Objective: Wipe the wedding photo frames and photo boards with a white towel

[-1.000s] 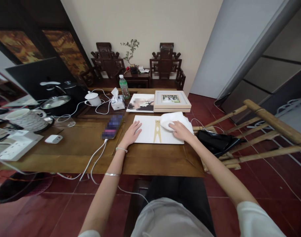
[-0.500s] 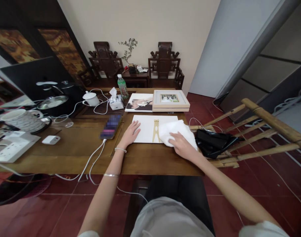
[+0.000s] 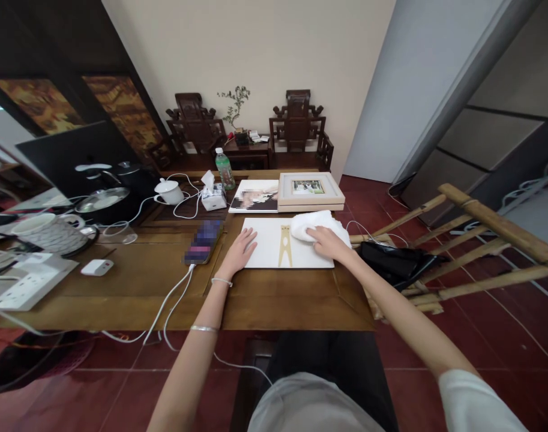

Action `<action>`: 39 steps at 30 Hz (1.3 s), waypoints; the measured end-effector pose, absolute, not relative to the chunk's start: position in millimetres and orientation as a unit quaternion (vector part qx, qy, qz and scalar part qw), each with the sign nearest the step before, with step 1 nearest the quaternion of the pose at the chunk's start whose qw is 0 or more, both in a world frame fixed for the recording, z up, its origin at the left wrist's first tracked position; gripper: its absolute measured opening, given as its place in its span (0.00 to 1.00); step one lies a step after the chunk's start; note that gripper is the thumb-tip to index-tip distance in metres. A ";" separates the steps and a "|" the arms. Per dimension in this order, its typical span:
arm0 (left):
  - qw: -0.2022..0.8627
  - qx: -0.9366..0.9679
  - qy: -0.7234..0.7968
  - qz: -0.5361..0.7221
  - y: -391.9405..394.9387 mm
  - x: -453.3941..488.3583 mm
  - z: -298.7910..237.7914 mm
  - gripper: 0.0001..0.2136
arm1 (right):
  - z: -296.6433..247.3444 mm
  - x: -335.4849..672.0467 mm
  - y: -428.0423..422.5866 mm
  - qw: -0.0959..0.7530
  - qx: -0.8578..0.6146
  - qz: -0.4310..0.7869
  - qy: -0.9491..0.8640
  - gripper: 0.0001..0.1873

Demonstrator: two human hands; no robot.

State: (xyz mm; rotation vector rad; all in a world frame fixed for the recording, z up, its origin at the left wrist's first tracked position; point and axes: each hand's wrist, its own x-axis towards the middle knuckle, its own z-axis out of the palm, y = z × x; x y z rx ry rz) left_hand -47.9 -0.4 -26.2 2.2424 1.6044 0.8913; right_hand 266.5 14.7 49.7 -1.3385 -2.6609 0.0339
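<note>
A white flat board with a tan stand piece on it lies on the wooden table in front of me. My left hand rests flat on the board's left edge, fingers stretched out. My right hand presses a white cloth against the board's far right part, fingers curled over the cloth.
Behind the board lie a printed picture and stacked wooden frames. A phone on a white cable, tissue box, green bottle, cups, pots and power strip fill the left. A bamboo chair and black bag stand right.
My right hand has slid the cloth from the board's near right corner back up to its far right part. The left hand has stayed on the board's left edge.
</note>
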 end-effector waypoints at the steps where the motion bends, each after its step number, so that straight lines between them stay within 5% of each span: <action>1: 0.122 0.768 0.550 0.305 0.0 -47.9 -26.3 0.24 | 51.0 263.8 25.1 0.081 -0.452 0.009 -0.889 0.23; 8: 0.117 0.770 0.552 0.298 0.7 -48.0 -27.5 0.23 | 52.6 253.9 46.6 0.090 -0.460 0.002 -0.883 0.23; 21: 0.121 0.764 0.554 0.308 -1.0 -44.9 -26.7 0.23 | 35.0 279.2 -98.2 0.149 -0.370 0.047 -0.916 0.21; 39: 0.129 0.758 0.560 0.309 -1.0 -47.6 -25.8 0.22 | 41.4 268.4 12.1 0.114 -0.456 0.017 -0.883 0.20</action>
